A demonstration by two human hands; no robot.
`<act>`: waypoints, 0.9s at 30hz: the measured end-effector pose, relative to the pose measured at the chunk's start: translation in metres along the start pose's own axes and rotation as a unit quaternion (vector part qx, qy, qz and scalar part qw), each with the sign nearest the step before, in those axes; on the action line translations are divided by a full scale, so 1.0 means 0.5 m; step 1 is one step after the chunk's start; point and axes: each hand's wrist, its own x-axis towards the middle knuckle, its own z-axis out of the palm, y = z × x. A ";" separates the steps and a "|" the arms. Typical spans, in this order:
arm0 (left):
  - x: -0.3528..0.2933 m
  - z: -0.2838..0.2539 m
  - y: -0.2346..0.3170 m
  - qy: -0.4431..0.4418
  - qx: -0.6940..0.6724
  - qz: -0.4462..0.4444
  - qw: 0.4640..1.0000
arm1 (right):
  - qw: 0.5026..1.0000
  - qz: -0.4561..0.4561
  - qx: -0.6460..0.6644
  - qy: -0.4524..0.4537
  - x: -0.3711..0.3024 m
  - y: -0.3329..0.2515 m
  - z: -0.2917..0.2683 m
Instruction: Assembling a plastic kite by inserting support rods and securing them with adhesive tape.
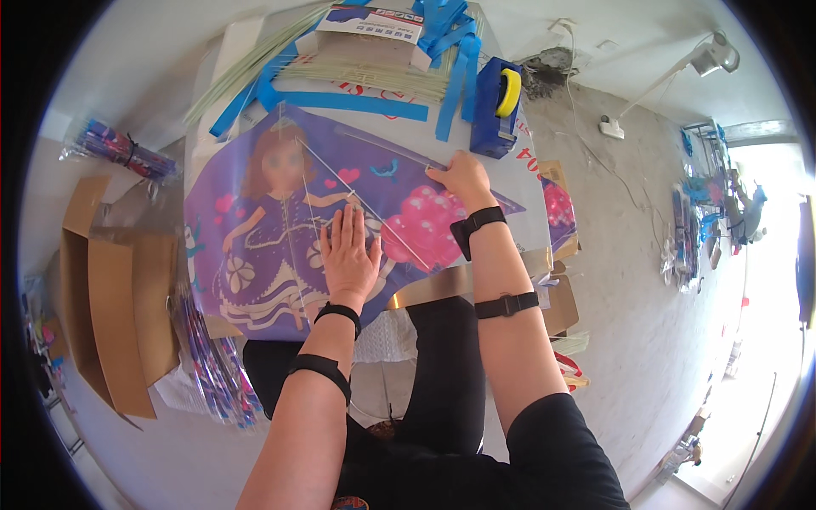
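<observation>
A purple kite (293, 217) printed with a princess figure, hearts and pink balloons lies spread over the work surface. A thin white rod (395, 234) slants across its right half, and another thin rod (387, 146) runs along the upper right edge. My left hand (350, 259) rests flat on the middle of the kite, fingers stretched out, beside the slanting rod. At the upper right edge, my right hand (463, 181) is closed with its thumb and curled fingers on the kite's border near the rod's end. The fingertips there are partly hidden.
A blue tape dispenser (495, 110) with yellow tape stands at the far right. Blue strips (353, 104), pale thin sticks (365, 75) and a small white box (365, 30) lie at the back. An open cardboard box (119, 297) and bundled wrapped kites (217, 365) are at the left.
</observation>
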 end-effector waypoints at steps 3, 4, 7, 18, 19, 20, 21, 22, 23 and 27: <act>-0.006 0.000 -0.007 -0.001 0.006 -0.003 1.000 | 0.997 -0.060 -0.046 -0.001 -0.001 0.008 0.018; -0.009 0.000 -0.010 0.002 0.006 -0.003 1.000 | 0.997 -0.062 -0.046 0.001 0.000 0.017 0.020; -0.004 0.004 -0.004 -0.001 -0.008 -0.008 1.000 | 0.952 0.018 0.277 0.127 -0.022 0.034 -0.033; -0.006 0.003 -0.005 0.019 -0.008 0.005 1.000 | 0.930 0.112 0.304 0.172 0.073 0.112 -0.156; -0.006 0.003 -0.006 0.018 -0.008 0.003 1.000 | 0.931 0.111 0.304 0.170 0.072 0.105 -0.156; -0.006 0.003 -0.006 0.020 -0.005 0.005 1.000 | 0.912 0.113 0.358 0.167 0.070 0.101 -0.156; -0.006 0.004 -0.006 0.022 -0.003 0.007 1.000 | 0.890 0.114 0.411 0.164 0.067 0.097 -0.155; -0.007 0.005 -0.006 0.021 -0.003 0.006 1.000 | 0.890 0.115 0.410 0.163 0.065 0.093 -0.156; -0.006 0.006 -0.004 0.023 -0.006 0.007 1.000 | 0.867 0.125 0.455 0.162 0.065 0.093 -0.159; -0.003 0.006 -0.001 0.030 -0.009 0.010 0.999 | 0.792 0.139 0.570 0.167 0.053 0.099 -0.166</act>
